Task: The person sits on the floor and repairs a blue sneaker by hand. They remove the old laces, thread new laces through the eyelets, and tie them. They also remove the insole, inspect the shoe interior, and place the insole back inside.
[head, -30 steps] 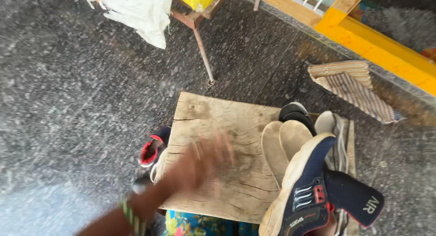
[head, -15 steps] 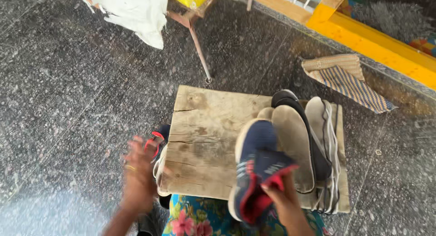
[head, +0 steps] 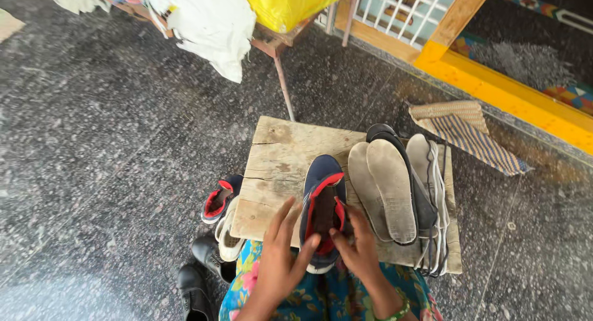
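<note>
Holding the navy shoe (head: 322,213) between them, both hands gripped it at the near edge of the desk (head: 275,166), a low wooden board on the speckled floor. The shoe's long axis ran away from the person, toe pointing toward the far edge of the desk, red-lined opening facing up. The left hand (head: 278,259) cupped its left side with spread fingers; the right hand (head: 358,247) clasped the right side, thumb at the opening, both about equally near the heel end. Pale insoles (head: 386,188) lay just right of the shoe on the desk. Another red-lined shoe (head: 219,199) sat off the desk's left edge.
</note>
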